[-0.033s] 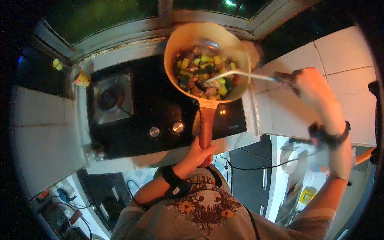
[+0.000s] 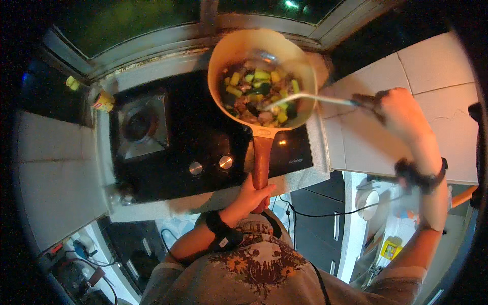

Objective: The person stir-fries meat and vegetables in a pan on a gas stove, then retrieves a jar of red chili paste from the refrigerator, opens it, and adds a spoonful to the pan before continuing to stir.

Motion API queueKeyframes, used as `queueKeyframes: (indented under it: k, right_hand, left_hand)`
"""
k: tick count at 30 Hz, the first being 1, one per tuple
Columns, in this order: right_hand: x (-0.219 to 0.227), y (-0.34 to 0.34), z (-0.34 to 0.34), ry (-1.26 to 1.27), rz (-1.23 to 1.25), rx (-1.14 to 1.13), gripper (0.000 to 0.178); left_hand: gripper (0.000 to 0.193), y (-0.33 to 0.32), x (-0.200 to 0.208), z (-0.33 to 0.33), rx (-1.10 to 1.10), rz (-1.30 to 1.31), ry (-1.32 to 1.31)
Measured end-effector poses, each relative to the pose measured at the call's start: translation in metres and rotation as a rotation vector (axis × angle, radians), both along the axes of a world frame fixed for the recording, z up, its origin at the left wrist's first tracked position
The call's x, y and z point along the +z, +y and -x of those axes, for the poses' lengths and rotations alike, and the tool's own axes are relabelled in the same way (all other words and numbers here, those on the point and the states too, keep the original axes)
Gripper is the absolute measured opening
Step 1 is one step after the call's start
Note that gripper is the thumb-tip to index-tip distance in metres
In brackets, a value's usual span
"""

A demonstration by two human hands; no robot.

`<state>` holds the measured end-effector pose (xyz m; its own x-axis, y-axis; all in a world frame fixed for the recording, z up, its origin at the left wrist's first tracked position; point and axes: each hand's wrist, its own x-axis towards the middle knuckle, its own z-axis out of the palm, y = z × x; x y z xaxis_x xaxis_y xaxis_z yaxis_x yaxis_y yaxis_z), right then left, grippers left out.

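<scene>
A deep cream-coloured wok stands over the right side of the black gas hob. In it lie chopped green-yellow vegetable pieces and browned bits that look like meat. My left hand is closed around the lower part of the wok's brown handle. At the right, my right hand, blurred, grips the dark handle of a metal-shafted cooking utensil. The utensil reaches over the wok's right rim, its head down among the food and partly hidden.
A second burner is at the hob's left, with two round knobs near the front. A small yellow-labelled jar stands at the far left corner. A window frame runs behind the wok. White tiled counter lies to the right.
My right hand and the utensil have shifted very slightly to the right, and some food pieces lie a little differently. My left hand and the wok look almost unchanged.
</scene>
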<state>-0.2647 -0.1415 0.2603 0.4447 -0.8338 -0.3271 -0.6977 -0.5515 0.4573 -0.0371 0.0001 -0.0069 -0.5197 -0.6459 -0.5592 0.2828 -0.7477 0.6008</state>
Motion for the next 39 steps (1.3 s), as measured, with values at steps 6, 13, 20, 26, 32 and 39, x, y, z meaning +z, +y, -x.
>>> queueKeyframes:
  k: [6, 13, 20, 26, 32, 39]
  right_hand:
    - [-0.013, 0.033, -0.019, 0.112, -0.132, -0.151, 0.020]
    - [-0.117, 0.013, -0.048, -0.032, -0.053, -0.461, 0.025]
    - [-0.055, 0.042, -0.061, -0.079, -0.157, -0.313, 0.026]
    - [-0.115, 0.005, -0.103, -0.103, -0.063, -0.339, 0.022]
    - [-0.083, -0.040, -0.095, -0.030, -0.049, -0.421, 0.024]
    - [-0.032, -0.088, -0.030, -0.012, -0.253, -0.817, 0.042]
  left_hand:
    - [0.052, 0.000, -0.002, 0.000, -0.001, -0.021, 0.010]
    - [0.053, 0.003, -0.011, 0.002, -0.004, -0.008, -0.006]
    - [0.049, 0.002, -0.008, 0.002, 0.006, -0.018, 0.009]
    - [0.040, 0.005, -0.013, 0.004, 0.044, 0.009, 0.014]
    - [0.041, 0.005, -0.016, 0.005, 0.051, 0.035, 0.035]
    - [0.052, 0.003, -0.010, 0.003, 0.006, 0.001, -0.015]
